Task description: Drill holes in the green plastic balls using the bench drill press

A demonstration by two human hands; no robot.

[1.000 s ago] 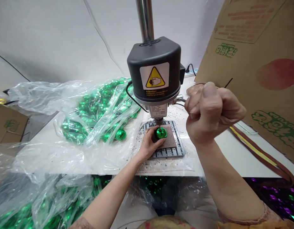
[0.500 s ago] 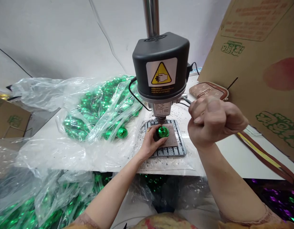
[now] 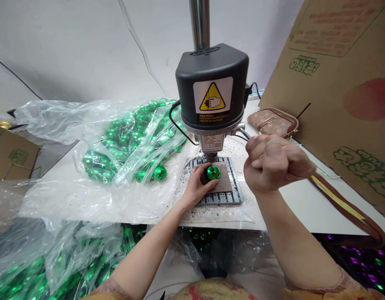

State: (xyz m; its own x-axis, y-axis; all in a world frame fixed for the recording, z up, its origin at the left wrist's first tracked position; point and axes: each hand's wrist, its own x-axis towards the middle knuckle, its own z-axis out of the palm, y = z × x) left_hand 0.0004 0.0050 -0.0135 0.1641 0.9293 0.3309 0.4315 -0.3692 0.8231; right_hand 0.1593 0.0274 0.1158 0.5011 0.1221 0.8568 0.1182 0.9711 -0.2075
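Note:
My left hand (image 3: 197, 183) grips a shiny green ornament (image 3: 214, 171) against a small brown board (image 3: 225, 183) on the slotted metal base (image 3: 238, 196) of a drill press (image 3: 213, 89). The drill bit (image 3: 211, 163) stands at the middle of the ornament's upper side; whether its tip is inside I cannot tell. Raised at the right, my right hand (image 3: 269, 164) is closed round the end of the drill press lever (image 3: 244, 132). Most of the lever's grip is hidden by my fingers. Dark shavings are scattered around the base.
Left of the press, clear plastic bags (image 3: 95, 121) hold many green ornaments (image 3: 126, 133), with a loose ornament (image 3: 160, 173) at their edge. A patterned purse (image 3: 272, 121) with a strap lies at the right, before a large cardboard box (image 3: 336, 104). More bagged ornaments sit below the table edge.
My right hand has shifted slightly down and to the left with the lever. My left hand and the ornament have stayed in place under the bit.

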